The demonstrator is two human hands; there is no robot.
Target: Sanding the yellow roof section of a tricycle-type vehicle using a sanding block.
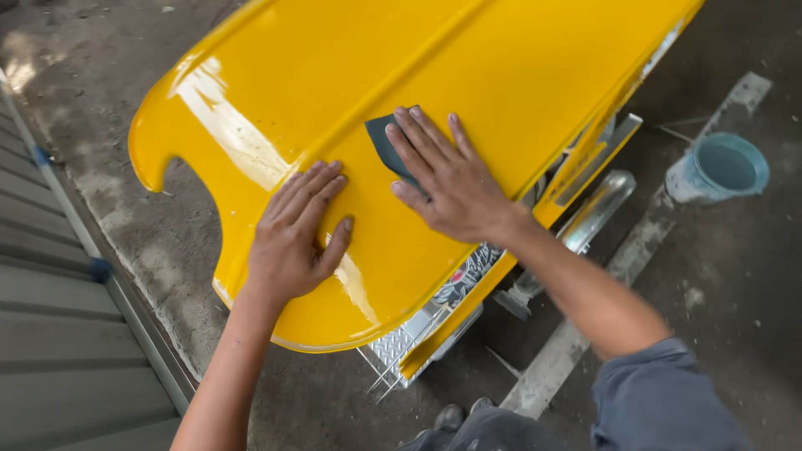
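We press our right hand [447,188] flat, fingers spread and extended, on a dark sheet of sandpaper [386,144] lying against the glossy yellow panel [359,75], just beside the raised ridge that runs across it. Our left hand [294,238] lies palm down on the same panel nearby, fingers held close together with the thumb set apart, holding nothing. Under the panel's lower edge we see patterned metal plate [401,341] and a chrome part [595,209]. A pale blue bucket [720,169] stands on the concrete floor [735,276], well apart to the right.
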